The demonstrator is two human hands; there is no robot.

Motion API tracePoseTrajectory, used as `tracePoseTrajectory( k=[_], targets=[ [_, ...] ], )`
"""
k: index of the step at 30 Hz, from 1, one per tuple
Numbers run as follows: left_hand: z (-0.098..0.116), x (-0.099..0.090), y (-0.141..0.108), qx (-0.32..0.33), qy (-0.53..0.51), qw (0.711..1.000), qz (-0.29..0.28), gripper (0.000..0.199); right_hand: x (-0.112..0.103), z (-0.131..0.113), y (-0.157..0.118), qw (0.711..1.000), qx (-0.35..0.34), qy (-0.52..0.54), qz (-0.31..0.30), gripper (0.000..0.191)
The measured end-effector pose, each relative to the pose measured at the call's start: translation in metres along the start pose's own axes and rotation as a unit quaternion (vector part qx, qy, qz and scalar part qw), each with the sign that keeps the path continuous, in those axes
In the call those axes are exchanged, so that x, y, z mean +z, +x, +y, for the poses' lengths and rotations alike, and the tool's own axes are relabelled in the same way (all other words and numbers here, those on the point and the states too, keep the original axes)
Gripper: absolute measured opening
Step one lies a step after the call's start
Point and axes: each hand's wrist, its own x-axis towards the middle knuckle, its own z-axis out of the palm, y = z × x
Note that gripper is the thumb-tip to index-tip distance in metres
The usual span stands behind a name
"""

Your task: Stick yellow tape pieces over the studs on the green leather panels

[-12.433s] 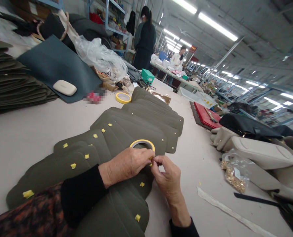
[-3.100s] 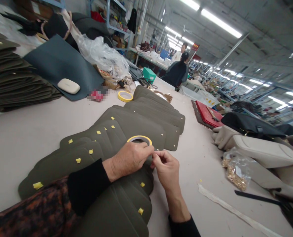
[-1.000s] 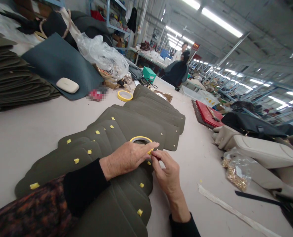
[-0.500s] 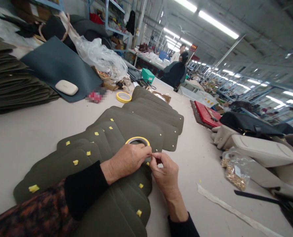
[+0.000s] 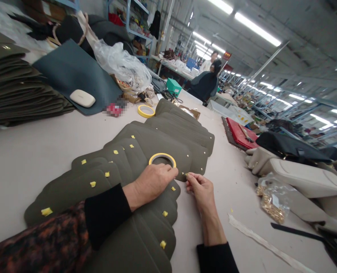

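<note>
1. Two hands, bare. Left hand point(image 5: 152, 184) closed on the near rim of a yellow tape roll point(image 5: 162, 154); fingertips partly hidden. Clock directions below taken from this roll, 12 pointing away from the wearer.
2. Right hand point(image 5: 204, 193), at 4 o'clock: thumb and forefinger pinching a small yellow tape bit point(image 5: 187, 174), apart from the roll.
3. Roll is over the overlapping olive panels point(image 5: 157, 138), which fan across the desk point(image 5: 219, 167) from 1 to 7 o'clock. Cannot tell whether it rests on them or is lifted.
4. Other tape scraps point(image 5: 107, 174) lie on panels between 5 and 10 o'clock; second tape roll point(image 5: 146, 111) flat at 11.
5. Handling (judged): roll light, ring fairly stiff; best held by its rim. Bit flimsy, probably tacky; take by one edge, since it may fold or cling to skin. Panels look thin, bendable, smooth, apt to slide; hold at rounded edges.
</note>
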Motion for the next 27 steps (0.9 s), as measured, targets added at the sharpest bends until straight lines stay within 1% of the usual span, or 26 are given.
tracePoseTrajectory(
  k=[2, 4, 8, 10, 13, 15, 18, 19, 20, 21, 23, 25, 27],
  targets=[
    [-0.001, 0.002, 0.001, 0.001, 0.023, 0.999, -0.032, 0.007, 0.000, 0.001, 0.000, 0.999, -0.014, -0.039, -0.015, 0.035],
    [-0.001, 0.004, 0.001, 0.003, 0.032, 0.998, -0.048, 0.005, 0.003, 0.000, -0.002, 0.994, -0.047, -0.098, -0.014, 0.033],
    [0.000, 0.006, 0.001, 0.002, 0.031, 0.998, -0.059, 0.007, 0.012, -0.002, 0.000, 0.968, -0.121, -0.221, 0.010, 0.027],
    [0.000, 0.006, 0.001, 0.002, 0.030, 0.998, -0.063, 0.008, 0.015, -0.003, 0.002, 0.955, -0.139, -0.261, 0.024, 0.026],
    [0.000, 0.005, 0.000, 0.002, 0.025, 0.998, -0.064, 0.007, 0.017, -0.003, 0.008, 0.946, -0.147, -0.288, 0.022, 0.024],
    [0.000, 0.004, 0.000, 0.001, 0.021, 0.998, -0.064, 0.008, 0.014, -0.004, 0.012, 0.948, -0.136, -0.287, 0.009, 0.023],
    [0.001, 0.001, -0.001, 0.004, 0.013, 0.997, -0.070, 0.008, 0.005, -0.005, 0.015, 0.955, -0.111, -0.274, -0.012, 0.037],
    [0.001, 0.000, -0.001, 0.005, 0.011, 0.997, -0.074, 0.009, 0.001, -0.006, 0.014, 0.954, -0.119, -0.274, -0.010, 0.038],
    [0.000, -0.002, 0.000, 0.006, 0.009, 0.997, -0.080, 0.010, -0.003, -0.007, 0.013, 0.950, -0.141, -0.277, -0.006, 0.034],
    [0.000, -0.003, 0.002, 0.008, 0.007, 0.996, -0.086, 0.011, -0.008, -0.008, 0.011, 0.942, -0.175, -0.286, 0.001, 0.028],
    [-0.001, -0.007, 0.007, 0.018, 0.005, 0.994, -0.104, 0.012, -0.014, -0.007, 0.005, 0.911, -0.264, -0.317, -0.006, 0.020],
    [-0.002, -0.010, 0.013, 0.033, 0.010, 0.992, -0.124, 0.014, -0.015, -0.004, 0.000, 0.870, -0.339, -0.356, -0.041, 0.019],
    [-0.003, -0.011, 0.018, 0.044, 0.019, 0.990, -0.136, 0.015, -0.010, 0.000, -0.003, 0.835, -0.384, -0.389, -0.069, 0.021]
  ],
)
